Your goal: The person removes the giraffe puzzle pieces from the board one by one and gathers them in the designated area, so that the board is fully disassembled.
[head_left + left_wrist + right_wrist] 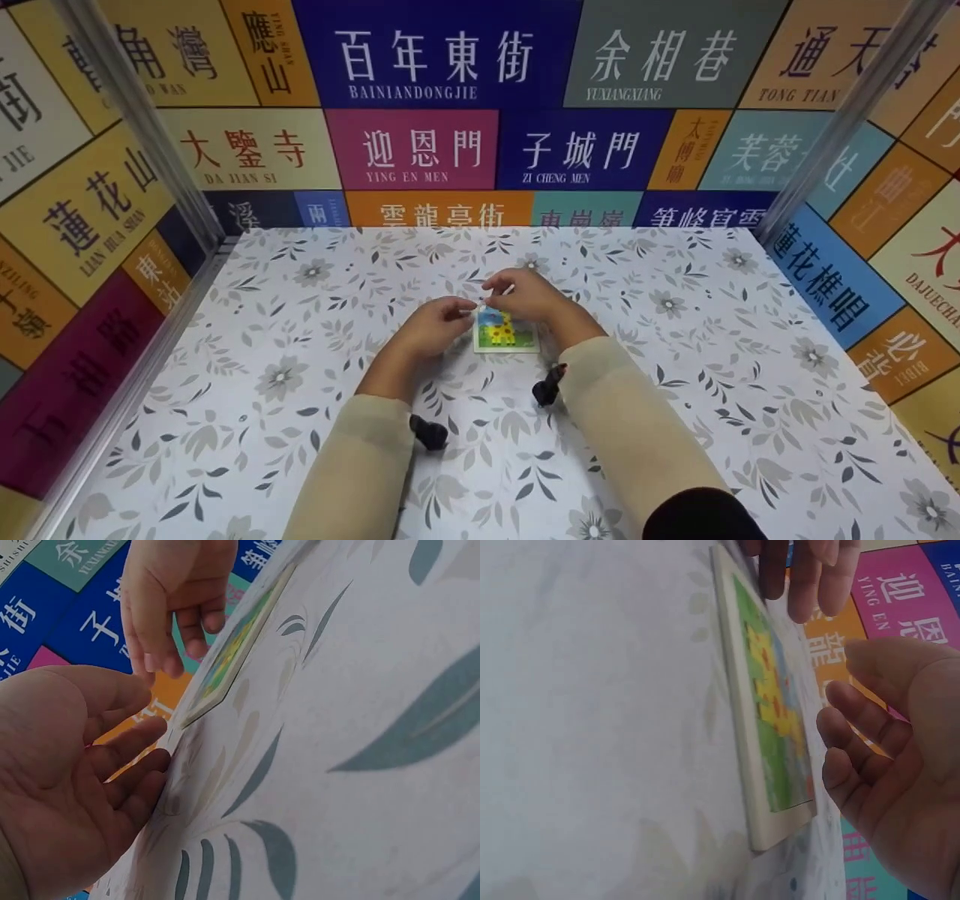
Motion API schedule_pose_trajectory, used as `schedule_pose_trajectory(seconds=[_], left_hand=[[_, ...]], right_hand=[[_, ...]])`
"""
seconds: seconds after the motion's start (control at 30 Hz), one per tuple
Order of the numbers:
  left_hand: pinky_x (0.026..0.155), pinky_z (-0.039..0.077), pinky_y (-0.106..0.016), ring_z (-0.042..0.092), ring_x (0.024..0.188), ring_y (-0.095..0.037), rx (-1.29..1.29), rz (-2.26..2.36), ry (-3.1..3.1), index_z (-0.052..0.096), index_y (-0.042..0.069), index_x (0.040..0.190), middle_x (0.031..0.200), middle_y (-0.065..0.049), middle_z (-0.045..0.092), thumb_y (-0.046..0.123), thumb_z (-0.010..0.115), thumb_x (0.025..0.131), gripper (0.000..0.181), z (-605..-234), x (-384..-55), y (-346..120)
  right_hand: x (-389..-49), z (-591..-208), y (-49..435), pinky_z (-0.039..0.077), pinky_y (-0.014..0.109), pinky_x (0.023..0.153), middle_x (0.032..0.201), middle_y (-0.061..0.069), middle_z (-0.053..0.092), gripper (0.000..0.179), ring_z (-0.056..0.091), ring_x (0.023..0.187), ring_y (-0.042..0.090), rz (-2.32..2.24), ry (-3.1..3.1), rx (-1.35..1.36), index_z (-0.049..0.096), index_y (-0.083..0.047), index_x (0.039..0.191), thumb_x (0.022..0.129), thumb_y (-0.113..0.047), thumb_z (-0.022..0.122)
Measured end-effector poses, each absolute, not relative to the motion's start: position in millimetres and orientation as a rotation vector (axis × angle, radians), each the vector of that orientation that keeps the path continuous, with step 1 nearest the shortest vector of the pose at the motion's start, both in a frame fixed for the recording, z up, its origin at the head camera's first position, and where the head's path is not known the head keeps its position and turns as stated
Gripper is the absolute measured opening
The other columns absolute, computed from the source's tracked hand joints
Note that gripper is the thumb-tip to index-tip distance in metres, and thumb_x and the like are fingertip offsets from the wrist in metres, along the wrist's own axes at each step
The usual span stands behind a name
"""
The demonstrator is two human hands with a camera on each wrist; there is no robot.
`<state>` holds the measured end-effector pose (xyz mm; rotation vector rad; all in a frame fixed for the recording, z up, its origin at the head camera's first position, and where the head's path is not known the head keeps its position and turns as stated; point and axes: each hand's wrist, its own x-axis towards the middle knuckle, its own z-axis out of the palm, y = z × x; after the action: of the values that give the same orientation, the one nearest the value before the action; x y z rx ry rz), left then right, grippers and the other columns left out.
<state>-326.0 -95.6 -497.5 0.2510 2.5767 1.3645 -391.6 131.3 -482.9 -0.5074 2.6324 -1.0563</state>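
A small flat picture board [506, 336] with a yellow giraffe, green ground and blue sky lies on the patterned tabletop. In the right wrist view its pale raised rim [744, 742] shows along one side. My left hand [435, 327] is at the board's upper left corner, fingers loosely bent and holding nothing. Over its upper right part, my right hand [529, 296] hides some of the picture. Its relaxed fingers [845, 736] hang beside the board in the right wrist view, with nothing gripped. Both hands' fingertips come close together near the top edge.
The table [285, 435] has a white cover with grey flowers and leaves. Panels [412, 150] with coloured blocks and large characters stand behind it and at both sides, with metal posts [150, 127] at the corners. Small black devices [429, 433] sit at both wrists.
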Motion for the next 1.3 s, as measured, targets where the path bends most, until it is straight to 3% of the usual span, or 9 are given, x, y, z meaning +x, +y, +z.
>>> schedule_pose_trajectory(seconds=[0.27,0.5,0.83,1.07,1.3], left_hand=[[0.132,0.033,-0.048,0.048,0.154,-0.030,0.492,1.157,2.647,0.074,0.012,0.135,0.159,-0.005,0.058,0.017,0.070,0.099,0.036,-494.8,-324.2,-95.1],[0.133,0.031,-0.049,0.045,0.156,-0.032,0.506,1.045,2.659,0.075,0.014,0.133,0.163,-0.004,0.054,0.018,0.079,0.093,0.040,-495.8,-322.1,-95.6],[0.133,0.031,-0.051,0.044,0.156,-0.033,0.538,0.971,2.687,0.074,0.018,0.135,0.164,-0.003,0.053,0.021,0.077,0.094,0.041,-497.3,-320.5,-95.9],[0.131,0.035,-0.050,0.046,0.155,-0.034,0.606,0.941,2.692,0.074,0.015,0.136,0.165,-0.005,0.053,0.019,0.076,0.095,0.041,-497.4,-321.0,-97.0],[0.133,0.030,-0.050,0.042,0.158,-0.033,0.549,0.932,2.663,0.073,0.018,0.137,0.167,-0.001,0.051,0.020,0.076,0.095,0.042,-495.9,-320.6,-94.8]], right_hand=[[-388.4,-488.1,129.6,0.055,0.044,0.105,0.123,0.006,0.073,0.031,0.066,0.114,0.024,-1.016,2.609,-0.462,0.074,-0.016,0.131,0.100,-0.022,0.072],[-387.4,-485.4,128.5,0.053,0.046,0.113,0.129,0.002,0.074,0.038,0.066,0.122,0.025,-0.931,2.581,-0.457,0.075,-0.018,0.132,0.094,-0.019,0.080],[-384.5,-482.3,123.4,0.053,0.047,0.114,0.131,0.004,0.070,0.041,0.064,0.122,0.025,-0.815,2.586,-0.538,0.073,-0.019,0.137,0.096,-0.017,0.076],[-382.7,-481.9,123.7,0.050,0.047,0.116,0.134,0.005,0.060,0.035,0.058,0.125,0.026,-0.819,2.572,-0.485,0.073,-0.021,0.131,0.096,-0.018,0.076],[-383.9,-484.7,124.6,0.050,0.047,0.116,0.135,0.003,0.060,0.036,0.058,0.126,0.025,-0.884,2.538,-0.444,0.067,-0.020,0.129,0.095,-0.015,0.075]])
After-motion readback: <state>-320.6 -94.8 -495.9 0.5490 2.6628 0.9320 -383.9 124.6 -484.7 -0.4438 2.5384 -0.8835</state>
